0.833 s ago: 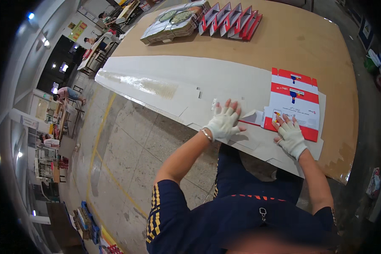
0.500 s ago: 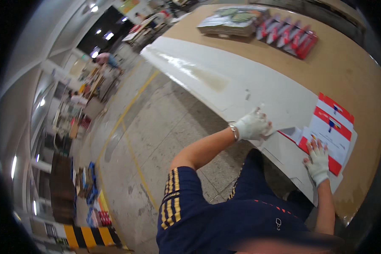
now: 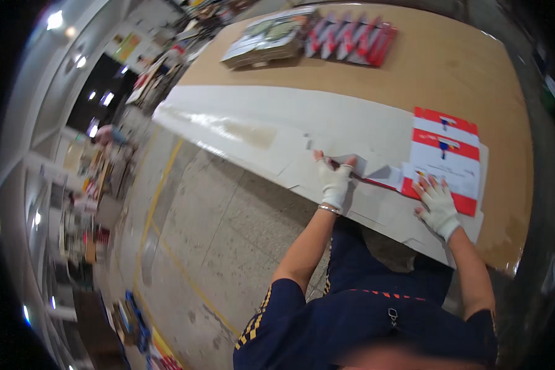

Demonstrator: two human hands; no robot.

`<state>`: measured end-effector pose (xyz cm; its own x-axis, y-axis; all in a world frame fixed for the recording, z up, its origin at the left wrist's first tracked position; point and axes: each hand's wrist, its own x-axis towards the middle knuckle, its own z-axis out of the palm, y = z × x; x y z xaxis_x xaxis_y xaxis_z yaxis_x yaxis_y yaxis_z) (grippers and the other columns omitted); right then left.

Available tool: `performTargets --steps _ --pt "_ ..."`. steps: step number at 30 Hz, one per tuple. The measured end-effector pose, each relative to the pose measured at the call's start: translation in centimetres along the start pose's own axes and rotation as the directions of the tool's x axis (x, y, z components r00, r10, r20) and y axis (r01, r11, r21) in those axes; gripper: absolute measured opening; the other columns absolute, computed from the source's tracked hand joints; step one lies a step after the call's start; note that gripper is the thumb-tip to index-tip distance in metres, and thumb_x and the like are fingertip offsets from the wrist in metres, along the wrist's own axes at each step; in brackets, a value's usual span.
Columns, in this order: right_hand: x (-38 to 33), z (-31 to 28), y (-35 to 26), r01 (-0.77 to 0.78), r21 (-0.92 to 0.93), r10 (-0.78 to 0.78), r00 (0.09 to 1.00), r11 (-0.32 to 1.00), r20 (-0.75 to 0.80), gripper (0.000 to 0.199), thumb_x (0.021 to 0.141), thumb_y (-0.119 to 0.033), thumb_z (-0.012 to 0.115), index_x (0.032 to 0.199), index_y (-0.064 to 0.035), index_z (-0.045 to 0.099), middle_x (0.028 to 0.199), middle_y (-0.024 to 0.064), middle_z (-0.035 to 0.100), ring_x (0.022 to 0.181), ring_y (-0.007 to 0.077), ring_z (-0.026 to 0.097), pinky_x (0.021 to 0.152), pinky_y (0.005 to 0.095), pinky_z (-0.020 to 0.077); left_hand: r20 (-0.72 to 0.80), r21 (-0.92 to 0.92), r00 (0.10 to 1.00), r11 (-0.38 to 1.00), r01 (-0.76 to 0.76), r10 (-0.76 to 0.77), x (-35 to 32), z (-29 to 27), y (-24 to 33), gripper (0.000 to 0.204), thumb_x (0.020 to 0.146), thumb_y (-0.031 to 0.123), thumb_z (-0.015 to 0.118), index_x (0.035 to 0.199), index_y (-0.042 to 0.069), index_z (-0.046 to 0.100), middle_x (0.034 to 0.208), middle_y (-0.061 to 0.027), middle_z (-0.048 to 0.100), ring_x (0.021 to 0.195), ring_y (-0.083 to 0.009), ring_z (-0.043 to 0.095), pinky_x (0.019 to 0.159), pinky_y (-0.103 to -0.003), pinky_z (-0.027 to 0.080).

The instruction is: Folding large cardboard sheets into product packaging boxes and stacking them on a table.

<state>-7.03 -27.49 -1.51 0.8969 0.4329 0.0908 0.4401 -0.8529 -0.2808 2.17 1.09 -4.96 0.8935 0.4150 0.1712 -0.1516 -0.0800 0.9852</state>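
Note:
Two red-and-white printed card blanks (image 3: 453,161) lie overlapped at the right of the table. My right hand (image 3: 439,208), in a white fingerless glove, rests with fingers spread on the lower edge of the nearer one. From that blank, narrow folded flaps with a red edge (image 3: 382,182) stretch left along the table. My left hand (image 3: 334,182), gloved the same way with a bracelet at the wrist, reaches the flaps' left end. Its thumb and forefinger are spread on either side of a small grey upright flap (image 3: 353,164).
The table has a brown top (image 3: 376,86) and a white sheet (image 3: 277,111) along my side. A stack of printed flat boards (image 3: 268,38) and a row of red-and-white folded cartons (image 3: 351,40) stand at the far side. Other people (image 3: 110,135) work across the floor at left.
My left hand has reached forward, its fingers spreading at the flap end. The flaps now stretch further left in view. My right hand stays on the blank; the whole view has shifted.

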Motion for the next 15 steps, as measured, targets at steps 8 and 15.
performTargets --steps 8,15 --pt "-1.4 -0.1 1.6 0.048 -0.131 -0.054 0.998 0.990 -0.045 0.051 0.081 -0.028 0.058 0.129 -0.0160 0.046 0.138 0.0092 0.039 0.130 0.0290 0.034 0.105 0.0537 0.0212 0.472 0.287 0.874 0.918 -0.275 0.114 -1.4 3.0 1.5 0.052 0.082 0.014 0.059 0.125 -0.006 0.037 0.110 -0.0202 0.056 0.094 -0.0331 0.058 0.079 -0.036 0.047" --pt "-1.0 0.0 1.9 0.062 -0.177 -0.086 0.987 0.982 -0.135 0.046 0.085 -0.018 0.049 0.131 -0.0194 0.042 0.140 0.0054 0.039 0.129 0.0250 0.037 0.101 0.0559 0.0273 0.931 0.216 0.322 0.450 -0.867 0.173 -3.0 3.1 3.9 0.072 0.081 0.019 0.056 0.141 0.002 0.021 0.147 -0.0201 0.017 0.136 -0.0346 0.019 0.106 -0.054 0.020"
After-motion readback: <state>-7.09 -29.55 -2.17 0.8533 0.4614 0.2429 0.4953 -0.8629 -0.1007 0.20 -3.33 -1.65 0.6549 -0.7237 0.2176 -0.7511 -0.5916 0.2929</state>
